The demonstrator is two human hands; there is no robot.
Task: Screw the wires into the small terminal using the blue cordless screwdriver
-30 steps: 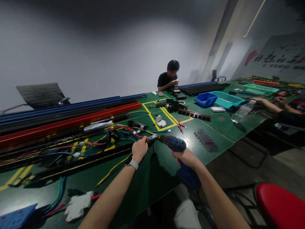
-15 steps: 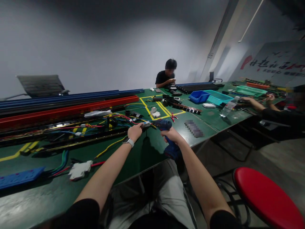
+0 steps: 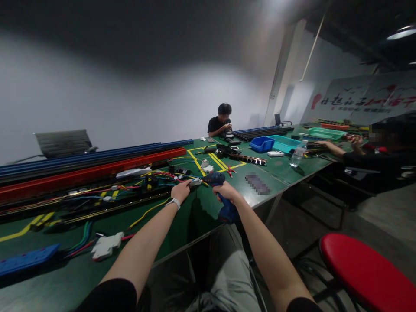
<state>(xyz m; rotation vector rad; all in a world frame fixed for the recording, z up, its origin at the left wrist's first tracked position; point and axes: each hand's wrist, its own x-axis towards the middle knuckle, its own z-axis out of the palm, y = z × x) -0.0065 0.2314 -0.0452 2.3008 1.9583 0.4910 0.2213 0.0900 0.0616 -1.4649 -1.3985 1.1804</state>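
My right hand [image 3: 226, 192] is wrapped round the grip of a blue cordless drill [image 3: 216, 178]. The drill's nose points left, and its base [image 3: 227, 214] hangs close to the table's front edge. In my left hand [image 3: 180, 191], which wears a watch on the wrist, a small pale terminal block [image 3: 195, 182] is pinched. The drill tip is right at the block's right end; whether they touch is too small to tell. Coloured wires [image 3: 159, 175] lie just beyond my left hand.
Long red [image 3: 152, 158] and blue rails line the table's far left. A white breaker-like part [image 3: 107, 245] and blue power strip [image 3: 29, 259] lie front left. Red-handled pliers [image 3: 231, 171], a blurred dark slab [image 3: 257, 183], bins [image 3: 261, 144] and a bottle [image 3: 298, 154] are rightward. Two people sit nearby.
The camera view has tilted upward and swung a little right. Both hands keep their hold on the drill and the terminal block, with little visible shift between them.
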